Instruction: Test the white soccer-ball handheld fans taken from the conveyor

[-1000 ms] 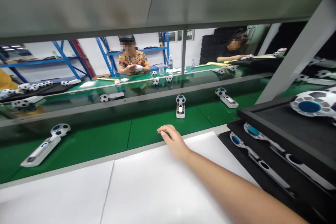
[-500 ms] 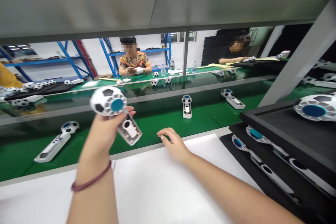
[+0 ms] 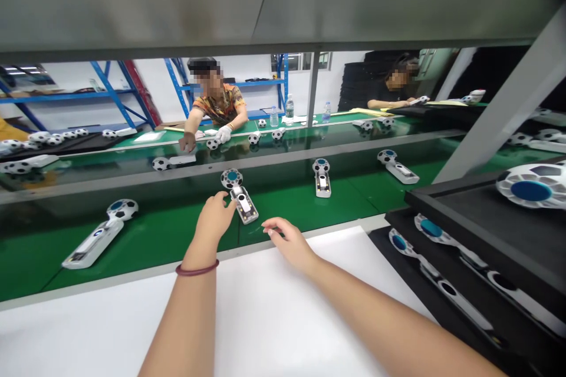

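A white handheld device [image 3: 241, 197] with a round football-patterned head and a blue disc lies on the green conveyor belt, inner parts showing in its handle. My left hand [image 3: 212, 218] is beside it, fingers apart and bent; the fingertips reach the handle's left edge, though contact is hard to tell. Just right of it, over the belt's near edge, my right hand [image 3: 287, 238] is open and holds nothing, its thumb and fingers apart. Similar devices lie on the belt: one at the left [image 3: 99, 232], another in the middle [image 3: 322, 178], a third farther right [image 3: 397, 166].
White sheeting [image 3: 256, 312] covers the near table. Stacked black trays [image 3: 446, 194] holding more devices stand at the right, by a slanted grey post [image 3: 490, 88]. An overhead panel [image 3: 265, 6] spans the top. Across the line, a co-worker [image 3: 216, 100] reaches toward the far belt; another person [image 3: 395, 85] is farther right.
My left hand has lowered the device onto the belt and let go of it, moving right. My right hand has barely moved. The co-worker opposite now leans forward with an arm out.
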Tool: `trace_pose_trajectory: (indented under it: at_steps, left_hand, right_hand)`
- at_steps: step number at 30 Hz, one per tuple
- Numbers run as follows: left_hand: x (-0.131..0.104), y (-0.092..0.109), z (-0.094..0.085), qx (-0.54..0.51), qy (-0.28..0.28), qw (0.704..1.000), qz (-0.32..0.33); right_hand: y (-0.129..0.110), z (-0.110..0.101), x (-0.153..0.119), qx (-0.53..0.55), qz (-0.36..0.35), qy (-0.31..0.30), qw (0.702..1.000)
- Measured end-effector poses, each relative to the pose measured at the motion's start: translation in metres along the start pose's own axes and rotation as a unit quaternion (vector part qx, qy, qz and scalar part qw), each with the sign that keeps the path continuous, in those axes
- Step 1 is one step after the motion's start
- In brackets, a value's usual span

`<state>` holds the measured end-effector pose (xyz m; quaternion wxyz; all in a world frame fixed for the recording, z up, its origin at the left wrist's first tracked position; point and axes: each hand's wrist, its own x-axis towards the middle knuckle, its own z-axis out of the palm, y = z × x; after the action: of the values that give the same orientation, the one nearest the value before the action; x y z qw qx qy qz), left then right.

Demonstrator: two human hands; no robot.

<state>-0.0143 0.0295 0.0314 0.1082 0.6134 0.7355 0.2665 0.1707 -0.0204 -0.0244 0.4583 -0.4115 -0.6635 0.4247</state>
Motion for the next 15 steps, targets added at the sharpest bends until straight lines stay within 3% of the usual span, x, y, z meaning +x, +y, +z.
trace_pose_trajectory:
  at_steps: [4,9,13,15]
  left_hand:
    - [0.005,-0.015,-0.015,0.027,-0.009,0.999,-0.026]
    - [0.01,-0.044,-0.038,0.082,0.032,0.991,-0.104]
    - [0.011,-0.055,-0.043,0.112,0.035,0.982,-0.146]
    - [0.011,-0.053,-0.037,0.119,0.032,0.981,-0.15]
  right_hand:
    - [0.002,0.001,-0.001,0.01,0.001,-0.012,1.0]
    - [-0.001,0.003,-0.004,0.005,-0.005,-0.028,1.0]
    - [-0.041,0.025,-0.026,0.012,-0.082,-0.058,0.995]
    - [-0.07,0.044,-0.044,0.061,-0.151,-0.147,0.976]
